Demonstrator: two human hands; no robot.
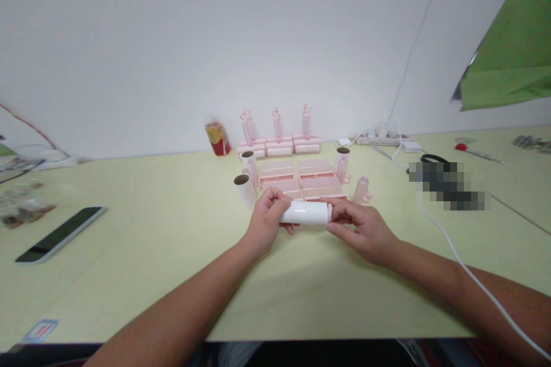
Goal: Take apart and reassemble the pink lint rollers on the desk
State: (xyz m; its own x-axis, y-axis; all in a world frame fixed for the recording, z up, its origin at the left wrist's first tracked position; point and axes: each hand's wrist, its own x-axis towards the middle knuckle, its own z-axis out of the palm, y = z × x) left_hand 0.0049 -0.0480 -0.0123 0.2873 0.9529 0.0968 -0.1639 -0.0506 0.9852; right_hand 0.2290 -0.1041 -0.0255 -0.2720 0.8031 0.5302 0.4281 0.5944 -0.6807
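Observation:
A glossy white roll (pixel 306 213) lies level between my two hands, above the front part of the table. My left hand (pixel 267 219) is closed round its left end. At the right end, which shows a thin pinkish rim, my right hand (pixel 364 229) pinches with thumb and fingers; whatever sits inside that end is hidden. Just behind my hands lie open pale-pink cases (pixel 319 183). To their left stand white rolls with brown cardboard cores, one nearer (pixel 244 190); another roll (pixel 342 152) is at the right. A small clear pink piece (pixel 361 190) stands beyond my right hand.
Against the wall, pink upright pieces (pixel 276 127) stand behind closed pink cases (pixel 279 151), beside a red-and-yellow packet (pixel 217 137). A phone (pixel 62 234) lies left. A white cable (pixel 451 249) crosses over my right forearm. A power strip (pixel 381 140) and a red-ended tool (pixel 477 154) are right.

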